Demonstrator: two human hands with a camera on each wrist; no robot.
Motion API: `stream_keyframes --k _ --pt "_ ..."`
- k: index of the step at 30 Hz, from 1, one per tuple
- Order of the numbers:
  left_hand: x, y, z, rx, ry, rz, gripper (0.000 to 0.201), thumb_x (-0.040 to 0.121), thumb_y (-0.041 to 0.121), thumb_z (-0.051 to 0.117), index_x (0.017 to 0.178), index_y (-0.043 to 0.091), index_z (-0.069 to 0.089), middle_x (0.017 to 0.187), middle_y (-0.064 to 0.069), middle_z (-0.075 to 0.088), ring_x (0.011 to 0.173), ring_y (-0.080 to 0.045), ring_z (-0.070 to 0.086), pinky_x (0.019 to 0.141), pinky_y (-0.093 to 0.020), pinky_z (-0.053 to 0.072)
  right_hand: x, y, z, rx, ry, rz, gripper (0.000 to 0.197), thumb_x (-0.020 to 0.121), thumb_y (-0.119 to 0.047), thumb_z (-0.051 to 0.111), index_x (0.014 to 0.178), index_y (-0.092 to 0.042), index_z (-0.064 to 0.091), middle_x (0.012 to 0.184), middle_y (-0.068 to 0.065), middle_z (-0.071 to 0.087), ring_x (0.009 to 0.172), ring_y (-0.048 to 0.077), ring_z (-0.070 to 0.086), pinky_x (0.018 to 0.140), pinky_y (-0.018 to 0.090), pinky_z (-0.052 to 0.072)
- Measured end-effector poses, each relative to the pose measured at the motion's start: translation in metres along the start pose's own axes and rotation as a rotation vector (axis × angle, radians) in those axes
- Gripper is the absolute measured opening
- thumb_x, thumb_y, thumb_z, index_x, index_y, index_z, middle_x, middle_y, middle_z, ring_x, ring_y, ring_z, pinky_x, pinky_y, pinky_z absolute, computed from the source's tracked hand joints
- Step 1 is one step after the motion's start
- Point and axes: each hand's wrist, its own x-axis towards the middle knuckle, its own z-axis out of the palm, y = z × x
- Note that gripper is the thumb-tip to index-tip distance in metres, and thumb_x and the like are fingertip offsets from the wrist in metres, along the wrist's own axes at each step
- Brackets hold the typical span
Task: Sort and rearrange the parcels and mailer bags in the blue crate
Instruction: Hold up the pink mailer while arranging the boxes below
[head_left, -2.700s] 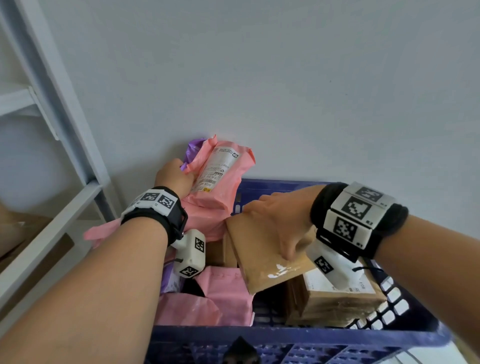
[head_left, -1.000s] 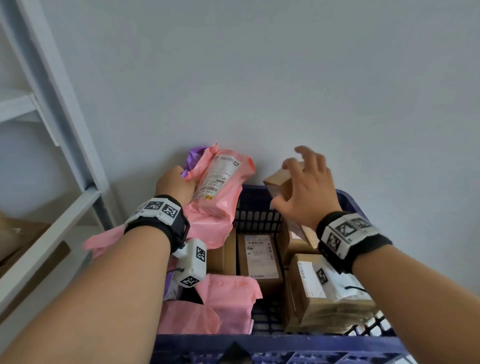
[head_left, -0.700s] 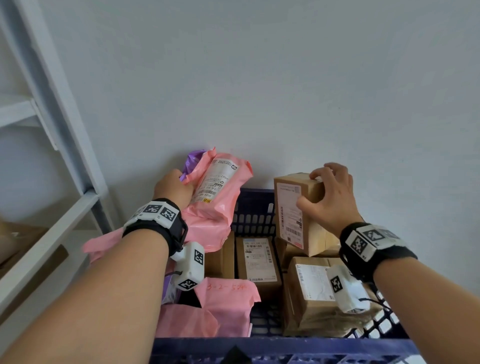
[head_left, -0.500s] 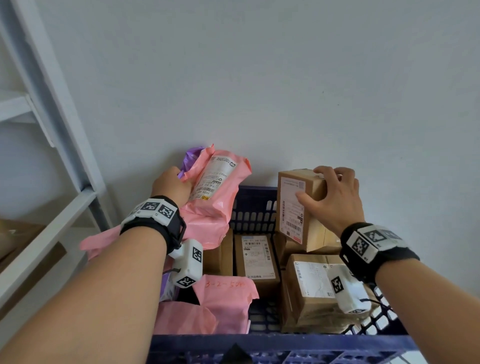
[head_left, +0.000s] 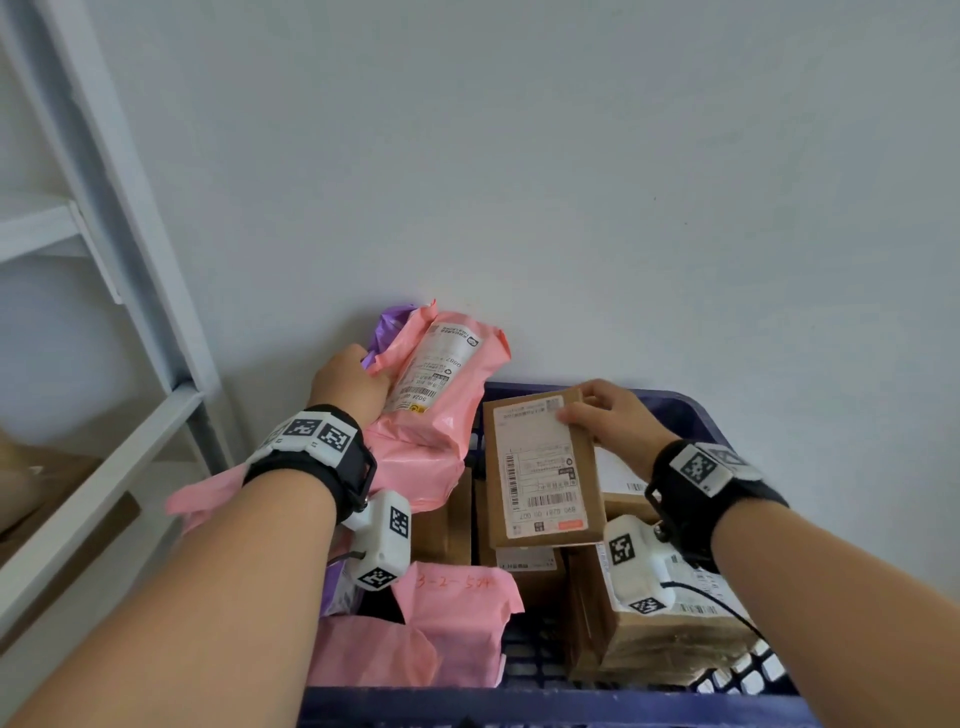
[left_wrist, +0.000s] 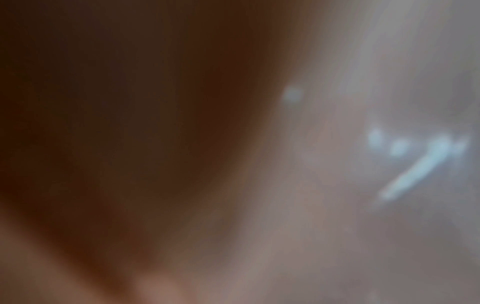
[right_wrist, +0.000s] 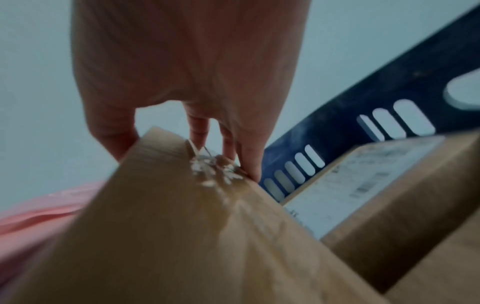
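Fingers (right_wrist: 249, 162) of the right hand (head_left: 613, 421) are gripping the far end of a cardboard box (head_left: 540, 473), thumb on its label, now tipping it label-up over the other parcels, where half a second ago it was standing upright. Left hand (head_left: 348, 384) is still holding up a pink mailer bag (head_left: 436, 395) and a purple bag (head_left: 387, 327) at the far left of the blue crate (head_left: 691, 415); its fingers are hidden behind the bags, and the left wrist view is only a blur. More brown boxes (head_left: 670, 623) are lying under and beside the tipped one, with pink bags (head_left: 457, 618) packed along the near left. White shelving (head_left: 104, 291) is standing to the left, a plain wall behind.
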Motion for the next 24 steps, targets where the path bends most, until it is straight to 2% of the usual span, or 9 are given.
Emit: stream_keyframes --k 2,4,6,8,10,13,15,19,24 --pt "-0.001 0.001 -0.001 -0.001 -0.002 0.002 0.029 0.092 0.032 0.047 0.073 0.009 0.050 0.069 -0.005 0.053 0.067 -0.029 0.051 0.059 -0.030 0.034 0.002 0.002 0.006 -0.193 0.012 -0.040 0.041 0.071 -0.031 0.071 0.110 -0.024 0.060 0.116 -0.001 0.062 0.106 0.020 0.062 0.095 0.040 0.051" --pt "-0.003 0.003 -0.002 -0.007 0.000 0.000 0.030 0.093 0.031 0.046 0.071 0.010 0.047 0.066 -0.003 0.050 0.065 -0.028 0.048 0.054 -0.029 0.030 0.001 0.005 0.014 -0.609 0.006 -0.097 0.039 0.082 -0.017 0.065 0.119 -0.024 0.055 0.124 0.000 0.052 0.103 0.020 0.058 0.088 0.032 0.049" --pt "-0.004 0.005 -0.004 -0.009 -0.004 0.003 0.031 0.093 0.031 0.046 0.068 0.012 0.045 0.064 -0.002 0.048 0.064 -0.027 0.047 0.053 -0.030 0.028 -0.004 0.004 0.025 -0.882 -0.008 -0.171 0.046 0.082 -0.017 0.064 0.125 -0.028 0.050 0.129 0.001 0.045 0.106 0.022 0.056 0.086 0.032 0.050" --pt "-0.005 0.005 -0.004 -0.019 -0.006 0.000 0.032 0.093 0.034 0.047 0.068 0.013 0.044 0.066 -0.003 0.049 0.066 -0.028 0.048 0.054 -0.030 0.029 -0.009 -0.002 0.034 -0.942 -0.072 -0.244 0.053 0.080 -0.027 0.066 0.129 -0.032 0.046 0.128 -0.002 0.046 0.109 0.019 0.054 0.086 0.033 0.051" --pt "-0.005 0.004 -0.004 -0.032 -0.011 -0.007 0.033 0.093 0.036 0.049 0.068 0.014 0.044 0.067 -0.003 0.050 0.067 -0.029 0.049 0.055 -0.030 0.030 -0.012 -0.006 0.045 -0.948 -0.241 -0.282 0.062 0.075 -0.041 0.069 0.132 -0.034 0.045 0.125 -0.003 0.047 0.111 0.018 0.054 0.088 0.035 0.050" --pt "-0.006 0.005 -0.005 -0.039 -0.024 -0.016 0.033 0.092 0.036 0.047 0.067 0.015 0.044 0.065 -0.001 0.049 0.066 -0.028 0.049 0.050 -0.029 0.029 -0.020 -0.004 0.064 -1.176 -0.433 -0.339 0.087 0.064 -0.056 0.076 0.139 -0.039 0.036 0.138 -0.003 0.039 0.125 0.021 0.044 0.095 0.042 0.048" --pt "-0.007 0.006 -0.006 -0.041 -0.021 -0.018 0.031 0.092 0.034 0.047 0.070 0.013 0.046 0.067 -0.002 0.050 0.068 -0.028 0.050 0.053 -0.029 0.030 -0.022 0.000 0.075 -1.357 -0.468 -0.370 0.089 0.066 -0.050 0.079 0.142 -0.037 0.033 0.143 0.003 0.032 0.128 0.025 0.038 0.094 0.045 0.049" --pt "-0.012 0.009 -0.008 -0.064 -0.006 -0.027 0.029 0.094 0.034 0.050 0.075 0.012 0.046 0.071 -0.003 0.051 0.073 -0.029 0.050 0.063 -0.031 0.033 -0.022 0.005 0.080 -1.457 -0.474 -0.410 0.071 0.079 -0.027 0.074 0.140 -0.031 0.038 0.144 0.008 0.028 0.126 0.030 0.036 0.093 0.044 0.049" --pt "-0.014 0.010 -0.010 -0.071 -0.013 -0.038 0.029 0.095 0.036 0.050 0.083 0.010 0.051 0.072 -0.001 0.051 0.074 -0.028 0.051 0.056 -0.030 0.031 -0.019 0.008 0.079 -1.402 -0.481 -0.363 0.072 0.080 -0.030 0.072 0.143 -0.029 0.038 0.142 0.007 0.033 0.126 0.028 0.039 0.095 0.041 0.049"
